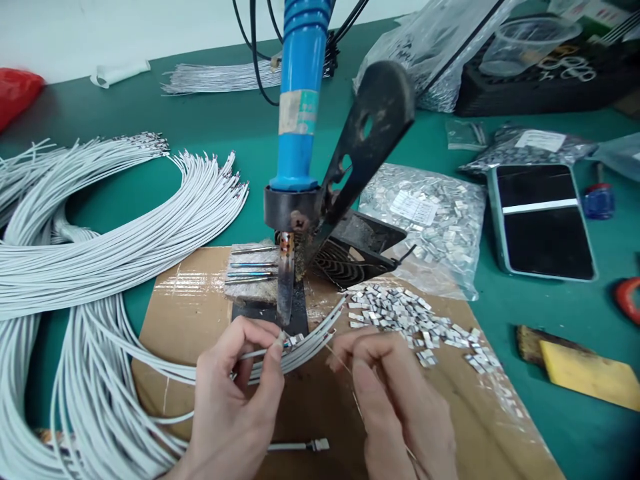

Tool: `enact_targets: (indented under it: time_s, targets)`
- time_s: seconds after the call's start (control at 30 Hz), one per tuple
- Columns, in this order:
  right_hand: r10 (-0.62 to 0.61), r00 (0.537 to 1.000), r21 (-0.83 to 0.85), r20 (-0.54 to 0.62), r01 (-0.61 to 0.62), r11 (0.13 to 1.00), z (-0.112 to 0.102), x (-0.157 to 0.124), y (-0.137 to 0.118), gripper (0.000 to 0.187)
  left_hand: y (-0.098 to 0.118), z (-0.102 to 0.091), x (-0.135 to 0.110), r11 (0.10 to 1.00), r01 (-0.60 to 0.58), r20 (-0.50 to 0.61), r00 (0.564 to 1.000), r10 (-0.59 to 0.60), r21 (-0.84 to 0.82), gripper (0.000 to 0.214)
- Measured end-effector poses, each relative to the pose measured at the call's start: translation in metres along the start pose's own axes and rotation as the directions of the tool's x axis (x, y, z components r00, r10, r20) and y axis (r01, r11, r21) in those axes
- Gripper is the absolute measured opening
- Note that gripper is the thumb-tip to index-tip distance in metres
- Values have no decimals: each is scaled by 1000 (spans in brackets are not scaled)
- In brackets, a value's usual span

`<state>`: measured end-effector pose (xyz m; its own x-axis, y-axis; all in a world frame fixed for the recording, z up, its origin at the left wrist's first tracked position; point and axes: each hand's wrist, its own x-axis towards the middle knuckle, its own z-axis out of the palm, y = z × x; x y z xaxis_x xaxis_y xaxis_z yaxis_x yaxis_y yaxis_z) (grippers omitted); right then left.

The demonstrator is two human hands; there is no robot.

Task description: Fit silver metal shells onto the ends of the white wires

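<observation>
My left hand [237,400] pinches a white cable near its end, where a small metal connector [295,341] shows just below the soldering iron tip [285,293]. The iron has a blue handle [300,73] and is clamped upright, tip down, in a black metal bracket [367,127]. My right hand [400,400] is closed on a thin solder wire [357,402], whose end points up and left towards the connector. Several cable ends [320,337] lie between the hands. A finished-looking cable end with a metal plug [319,445] lies on the cardboard below.
Large bundles of white cable [125,260] cover the left. Loose metal connectors [400,313] are spread on the cardboard [185,293] at right, before a bag of connectors [425,227]. Further right are a phone [545,240], a yellow sponge [590,373] and a screwdriver [599,200].
</observation>
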<state>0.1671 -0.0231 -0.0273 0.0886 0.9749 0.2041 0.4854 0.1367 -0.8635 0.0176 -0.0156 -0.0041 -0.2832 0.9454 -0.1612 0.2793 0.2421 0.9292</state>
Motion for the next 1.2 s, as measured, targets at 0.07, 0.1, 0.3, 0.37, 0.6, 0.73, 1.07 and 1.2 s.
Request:
enact_targets:
  time_s: [0.07,0.1,0.3,0.37,0.6,0.73,1.07,1.2]
  targets:
    - [-29,999,54,14,28,998,2,3,-4,24,0,0,0,1000,-12,1,1000,12,-4,19]
    - [-34,999,79,12,33,996,4,4,-6,23,0,0,0,1000,-18,2,1000,18,-6,19]
    - [36,999,139,4,-36,990,10,-2,-15,17,2,0,1,999,-32,-16,999,33,20,18]
    - [31,999,141,-8,-30,990,10,-4,-16,17,3,0,2,999,-29,-31,999,30,25,18]
    - [2,1000,117,-17,0,993,11,-2,-16,19,5,0,4,1000,-25,-64,998,25,7,17]
    - [11,999,120,-46,-5,993,13,-2,-18,20,7,0,4,999,-37,-76,996,37,6,17]
    - [1,993,144,-117,16,989,18,-1,-20,21,7,-1,4,999,-41,-85,995,43,24,17]
    - [-1,994,144,-113,17,989,17,-1,-21,21,7,-2,5,998,-54,-92,994,56,28,16]
